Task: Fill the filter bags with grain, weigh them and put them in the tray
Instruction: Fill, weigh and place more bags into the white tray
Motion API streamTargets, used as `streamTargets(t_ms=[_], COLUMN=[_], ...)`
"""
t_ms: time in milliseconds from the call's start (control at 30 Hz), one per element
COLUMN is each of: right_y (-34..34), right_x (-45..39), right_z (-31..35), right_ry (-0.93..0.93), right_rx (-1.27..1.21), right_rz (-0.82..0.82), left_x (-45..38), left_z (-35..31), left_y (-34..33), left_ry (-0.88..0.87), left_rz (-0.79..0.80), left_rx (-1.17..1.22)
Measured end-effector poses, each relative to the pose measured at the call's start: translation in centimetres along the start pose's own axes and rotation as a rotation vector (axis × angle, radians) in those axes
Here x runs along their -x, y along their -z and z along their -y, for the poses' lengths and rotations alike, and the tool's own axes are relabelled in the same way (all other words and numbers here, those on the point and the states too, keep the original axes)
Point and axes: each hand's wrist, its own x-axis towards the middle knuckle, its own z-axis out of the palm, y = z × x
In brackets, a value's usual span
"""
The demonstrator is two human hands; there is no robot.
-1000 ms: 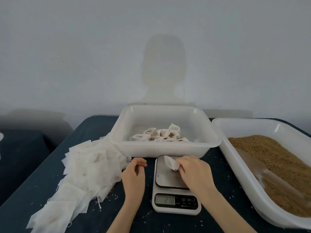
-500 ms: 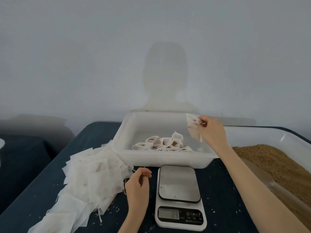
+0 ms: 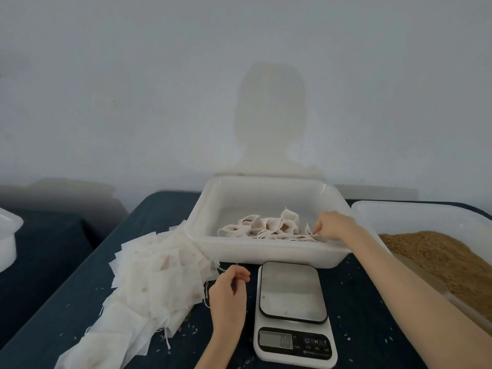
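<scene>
A white tray (image 3: 269, 253) stands at the middle back and holds several filled filter bags (image 3: 266, 226). My right hand (image 3: 336, 226) reaches into its right side and pinches the edge of a filled filter bag (image 3: 309, 230) that lies on the tray floor beside the others. The digital scale (image 3: 292, 294) in front of the tray has a bare platform. My left hand (image 3: 229, 290) rests on the dark table left of the scale, fingers loosely curled, nothing visible in it. A heap of empty filter bags (image 3: 159, 278) lies further left.
A large white bin of brown grain (image 3: 439, 259) fills the right side, close to my right forearm. Another white container (image 3: 8, 235) shows at the far left edge. Loose grains and threads dot the dark tablecloth (image 3: 356, 310).
My right hand lifted the filled bag off the scale, carried it up over the tray and has lowered it onto the tray floor. The scale platform is now bare. My left hand stayed put.
</scene>
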Motion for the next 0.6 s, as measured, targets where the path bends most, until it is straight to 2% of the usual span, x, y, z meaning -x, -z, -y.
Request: streamTargets(t_ms=[100, 233, 333, 500, 600], right_y=[-0.2, -0.2, 0.1, -0.1, -0.5], right_x=[-0.1, 0.3, 0.9, 3.6, 6.3], right_z=[0.1, 0.2, 0.1, 2.0, 4.1], right_ry=[-0.030, -0.037, -0.037, 0.029, 0.146], right_rx=[0.033, 0.020, -0.022, -0.161, -0.244], right_rz=[0.125, 0.107, -0.052, -0.464, -0.502], left_x=[0.1, 0.3, 0.0, -1.5, -2.1], left_z=[-0.1, -0.4, -0.6, 0.4, 1.2], left_y=[0.2, 1.1, 2.6, 7.7, 10.4], left_ry=[-0.001, -0.097, -0.185, -0.275, -0.252], left_rz=[0.007, 0.063, 0.078, 0.023, 0.057], left_rx=[-0.040, -0.240, -0.456, -0.770, -0.989])
